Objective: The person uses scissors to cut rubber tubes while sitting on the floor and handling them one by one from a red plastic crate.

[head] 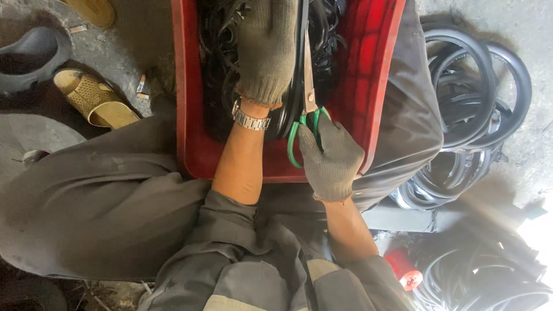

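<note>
While left hand (266, 49) grips rubber strips (222, 63) (probably), right hand (331, 158) holds scissors (308, 98).

Left hand (266, 49) gloved, fingers curled; right hand (331, 158) gloved, gripping.

— What are we wearing on our hands?
— Knitted grey-green work gloves on both the left hand (266, 49) and the right hand (331, 161), cuffs frayed.
— And elsewhere?
— A metal-link wristwatch (250, 120) on our left wrist, grey sleeves (230, 216) rolled up, dusty grey trousers (98, 190).
</note>
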